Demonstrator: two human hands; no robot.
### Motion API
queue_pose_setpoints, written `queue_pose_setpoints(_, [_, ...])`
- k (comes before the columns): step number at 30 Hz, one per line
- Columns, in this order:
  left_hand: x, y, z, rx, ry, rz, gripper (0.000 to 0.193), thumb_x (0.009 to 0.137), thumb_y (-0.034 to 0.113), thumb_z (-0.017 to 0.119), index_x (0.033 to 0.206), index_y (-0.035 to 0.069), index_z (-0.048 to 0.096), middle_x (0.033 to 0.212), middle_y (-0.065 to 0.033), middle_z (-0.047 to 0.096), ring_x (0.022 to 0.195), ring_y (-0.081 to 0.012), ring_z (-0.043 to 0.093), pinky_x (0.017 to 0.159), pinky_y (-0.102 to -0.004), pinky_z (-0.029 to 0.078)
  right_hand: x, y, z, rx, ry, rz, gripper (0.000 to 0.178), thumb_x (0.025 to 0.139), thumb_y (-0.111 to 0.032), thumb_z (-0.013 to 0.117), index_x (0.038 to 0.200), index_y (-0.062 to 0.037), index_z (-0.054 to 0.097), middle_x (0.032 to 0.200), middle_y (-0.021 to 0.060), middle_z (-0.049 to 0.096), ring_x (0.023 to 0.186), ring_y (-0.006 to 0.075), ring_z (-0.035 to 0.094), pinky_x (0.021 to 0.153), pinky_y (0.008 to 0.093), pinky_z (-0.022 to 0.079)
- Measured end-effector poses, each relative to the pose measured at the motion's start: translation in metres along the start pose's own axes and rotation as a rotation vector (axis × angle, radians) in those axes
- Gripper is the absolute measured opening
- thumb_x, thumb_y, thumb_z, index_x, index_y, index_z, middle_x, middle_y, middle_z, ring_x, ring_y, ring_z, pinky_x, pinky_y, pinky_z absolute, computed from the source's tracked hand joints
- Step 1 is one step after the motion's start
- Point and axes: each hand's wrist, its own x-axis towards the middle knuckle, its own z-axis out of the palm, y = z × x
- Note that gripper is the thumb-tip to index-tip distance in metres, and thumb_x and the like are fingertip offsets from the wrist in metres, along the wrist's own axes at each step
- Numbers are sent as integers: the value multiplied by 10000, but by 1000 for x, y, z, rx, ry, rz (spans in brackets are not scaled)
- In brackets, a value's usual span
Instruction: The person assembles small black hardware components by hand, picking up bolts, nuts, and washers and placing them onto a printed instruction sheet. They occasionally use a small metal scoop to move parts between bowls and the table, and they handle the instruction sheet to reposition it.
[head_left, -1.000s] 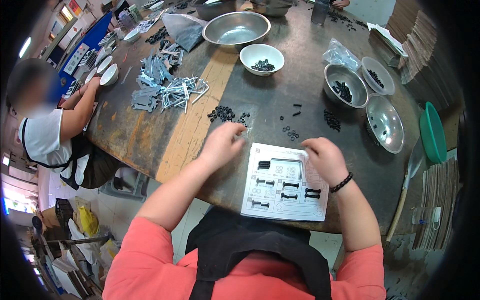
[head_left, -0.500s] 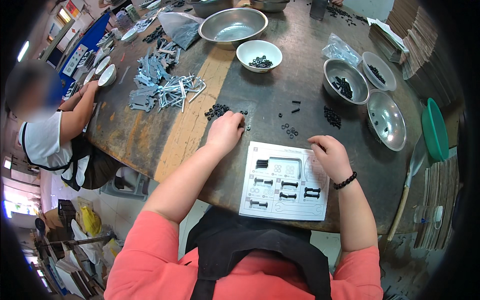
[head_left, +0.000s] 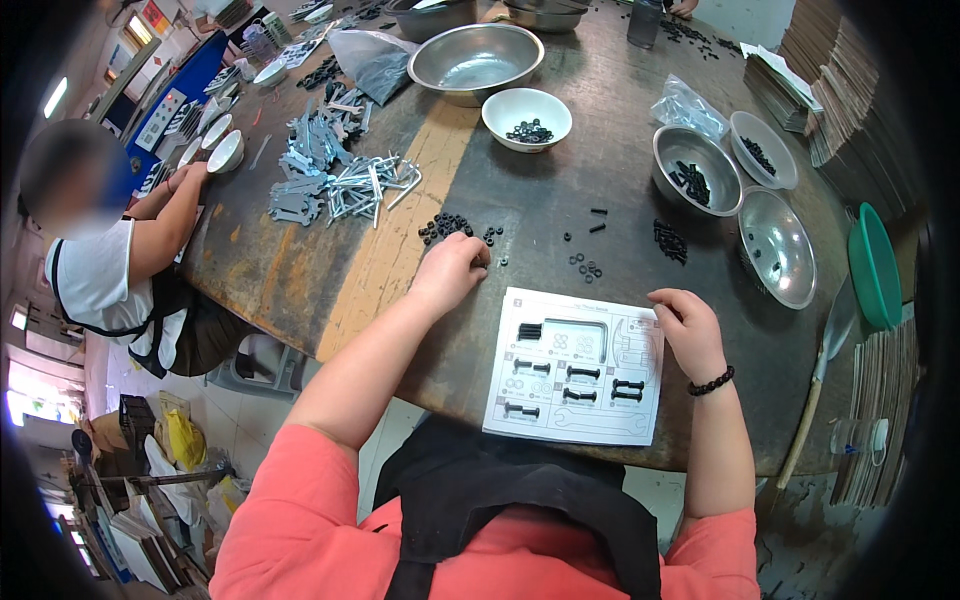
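Note:
My left hand (head_left: 450, 271) rests on the table with its fingers curled together, just on the near side of a pile of small black nuts (head_left: 440, 227). Anything between its fingertips is hidden. At the upper right corner of a printed sheet (head_left: 577, 425), my right hand (head_left: 692, 335) is closed with thumb and fingertips bent together; what it may hold is too small to make out. Several black parts lie on the sheet's pictures, including short black bolts (head_left: 583, 371) and a hex key (head_left: 603, 340). Beyond the sheet are loose black rings (head_left: 586, 268) and two black screws (head_left: 598, 227).
A white bowl of black nuts (head_left: 527, 120) stands ahead, before a steel basin (head_left: 476, 60). Left lie metal wrenches (head_left: 300, 165) and silver hex keys (head_left: 372, 186). Right are steel bowls (head_left: 697, 170), a black screw pile (head_left: 670, 241) and a green basin (head_left: 875, 265). A co-worker (head_left: 110, 240) sits left.
My right hand has shifted right and slightly nearer, away from the sheet's upper edge. My left hand has drawn back a little from the nuts. The whole view has shifted slightly.

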Motion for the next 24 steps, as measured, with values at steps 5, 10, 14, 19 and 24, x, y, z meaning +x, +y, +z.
queue_pose_setpoints(5, [0, -3, 0, -35, -16, -5, 166, 745, 70, 682, 893, 49, 611, 887, -112, 586, 845, -273, 601, 752, -351, 496, -6, 10, -4, 1, 9, 15, 169, 832, -64, 570, 971, -3, 645, 914, 103, 623, 834, 208, 602, 747, 289, 478])
queue_pose_setpoints(10, [-2, -5, -4, 21, -39, 28, 111, 775, 81, 639, 878, 49, 616, 889, -123, 593, 882, -309, 587, 780, -379, 483, -5, 14, -4, -10, 9, -10, 176, 833, -66, 569, 980, 1, 643, 917, 99, 623, 833, 201, 599, 746, 286, 477])
queue_pose_setpoints(14, [-2, -6, -5, 8, 14, 28, 99, 789, 67, 614, 884, 48, 635, 897, -134, 626, 898, -319, 585, 788, -383, 478, -6, 9, -3, 34, -1, 42, 178, 835, -64, 567, 983, 0, 643, 914, 95, 623, 832, 191, 598, 744, 284, 477])
queue_pose_setpoints(19, [-2, -24, -4, -133, 92, -11, 115, 799, 55, 621, 911, 40, 640, 893, -122, 621, 886, -283, 593, 787, -357, 479, -7, 12, -4, 24, 16, 17, 170, 834, -58, 563, 973, -8, 647, 906, 92, 622, 833, 189, 597, 748, 283, 477])
queue_pose_setpoints(24, [-10, -25, -11, -118, 38, -26, 175, 790, 50, 641, 964, 48, 636, 908, -107, 609, 865, -260, 598, 785, -349, 485, -9, 25, -7, -18, 33, 5, 165, 832, -54, 563, 965, -6, 647, 911, 93, 625, 842, 194, 600, 757, 288, 479])
